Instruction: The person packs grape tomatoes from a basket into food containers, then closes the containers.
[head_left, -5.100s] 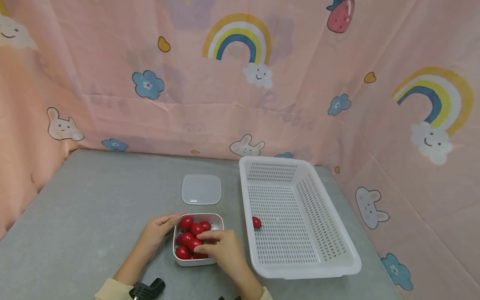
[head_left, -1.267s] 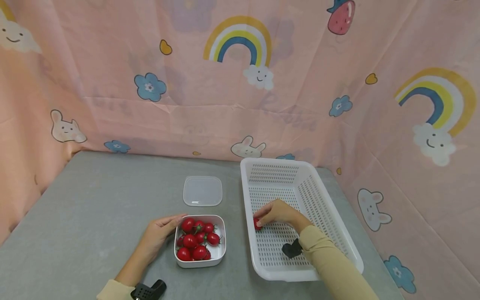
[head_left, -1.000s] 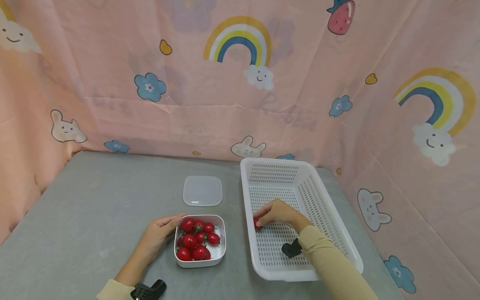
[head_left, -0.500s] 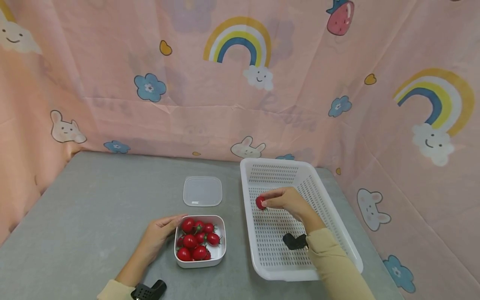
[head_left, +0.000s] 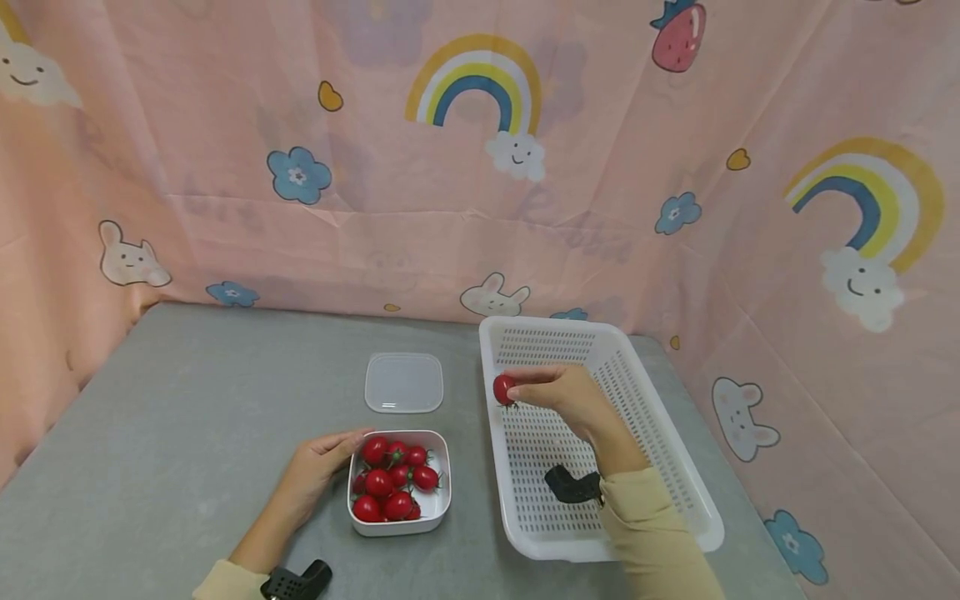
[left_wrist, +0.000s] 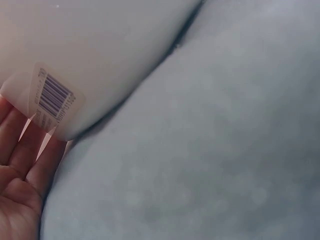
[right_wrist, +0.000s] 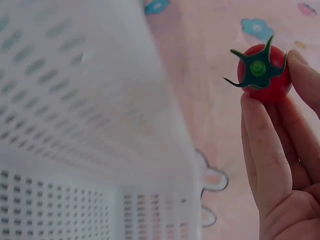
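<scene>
My right hand (head_left: 573,400) pinches a red cherry tomato (head_left: 503,389) between thumb and fingertips, raised over the left side of the white slotted basket (head_left: 675,450). Its green calyx faces the camera in the right wrist view, where the tomato (right_wrist: 270,90) stands out beyond the basket's wall. Against the left side of a small white box (head_left: 405,528) rests my left hand (head_left: 315,471), fingertips at its back left corner. Several red cherry tomatoes (head_left: 378,482) lie inside that box. In the left wrist view, straight fingers (left_wrist: 45,160) touch the box wall beside a barcode label (left_wrist: 52,97).
A translucent lid (head_left: 404,383) lies flat on the grey tabletop (head_left: 225,400) behind the box. Behind and beside the table hangs a pink printed cloth (head_left: 360,242). No tomato shows in the visible part of the basket floor.
From the box, my right hand has moved to the basket, taken hold of the tomato there, lifted it, and now shifted slightly left. My left hand has stayed at the box.
</scene>
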